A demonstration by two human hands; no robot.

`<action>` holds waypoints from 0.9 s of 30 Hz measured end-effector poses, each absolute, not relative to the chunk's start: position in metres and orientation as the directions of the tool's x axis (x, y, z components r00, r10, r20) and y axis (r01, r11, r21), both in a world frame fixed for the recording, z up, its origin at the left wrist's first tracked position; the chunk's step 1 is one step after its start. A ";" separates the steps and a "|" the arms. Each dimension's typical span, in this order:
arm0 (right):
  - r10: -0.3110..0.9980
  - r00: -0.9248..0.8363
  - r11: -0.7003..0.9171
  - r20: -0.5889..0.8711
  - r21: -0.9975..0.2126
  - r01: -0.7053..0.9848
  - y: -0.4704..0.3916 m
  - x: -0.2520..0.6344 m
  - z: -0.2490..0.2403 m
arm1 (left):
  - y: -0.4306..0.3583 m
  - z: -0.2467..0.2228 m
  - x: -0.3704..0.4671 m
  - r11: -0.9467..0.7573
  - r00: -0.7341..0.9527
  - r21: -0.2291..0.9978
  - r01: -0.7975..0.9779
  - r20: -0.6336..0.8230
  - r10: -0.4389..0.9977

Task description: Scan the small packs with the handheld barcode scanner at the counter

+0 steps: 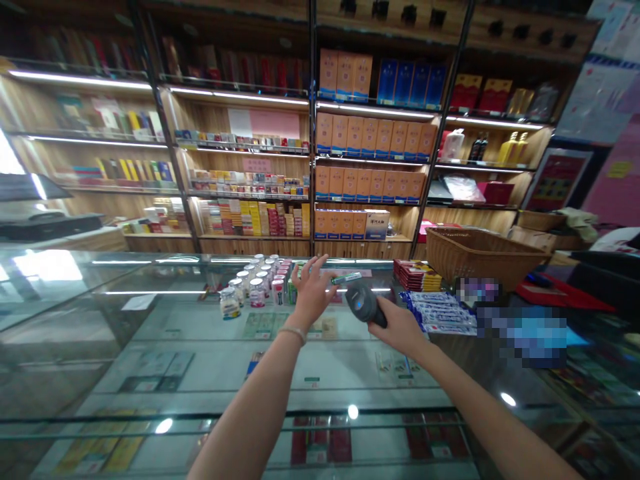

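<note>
My right hand (400, 328) is wrapped round the handle of a dark handheld barcode scanner (363, 303), its head tilted toward the middle of the glass counter. Just left of it, my left hand (314, 290) has its fingers spread above the counter. A slim green and white stick pack (346, 279) is beside my left thumb, in front of the scanner; I cannot tell whether the thumb touches it. Left of that hand stand rows of small clear jars with white lids (257, 293). Some pink and green small containers (279, 291) are partly hidden behind the fingers.
Blue and white stick packets (440, 312) lie on the right, with stacked red and yellow packs (417, 275) behind. A wicker basket (480, 257) stands beyond them. Wall shelves hold orange boxes (373, 137) and many small packs. Flat packs show beneath the glass counter (210, 373).
</note>
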State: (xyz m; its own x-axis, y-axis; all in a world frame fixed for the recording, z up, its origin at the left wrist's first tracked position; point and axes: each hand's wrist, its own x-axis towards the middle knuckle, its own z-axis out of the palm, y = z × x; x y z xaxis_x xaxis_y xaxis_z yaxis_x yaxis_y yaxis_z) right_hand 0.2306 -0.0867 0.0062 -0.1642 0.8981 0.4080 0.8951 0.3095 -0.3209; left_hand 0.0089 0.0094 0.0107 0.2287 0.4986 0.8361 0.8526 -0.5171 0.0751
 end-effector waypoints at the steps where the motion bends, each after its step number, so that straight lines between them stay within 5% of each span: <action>1: 0.918 -0.120 0.267 0.378 -0.367 0.891 -0.082 0.230 0.012 | 0.010 0.010 0.009 -0.512 0.220 0.078 0.855 0.840 0.495; 7: 0.948 -0.096 0.253 0.304 -0.536 0.806 -0.070 0.220 0.022 | 0.012 0.007 0.007 -0.477 0.209 0.055 0.877 0.851 0.483; 27: 0.941 -0.068 0.234 0.332 -0.490 0.840 -0.099 0.214 0.011 | 0.012 0.007 0.006 -0.471 0.193 0.081 0.879 0.841 0.505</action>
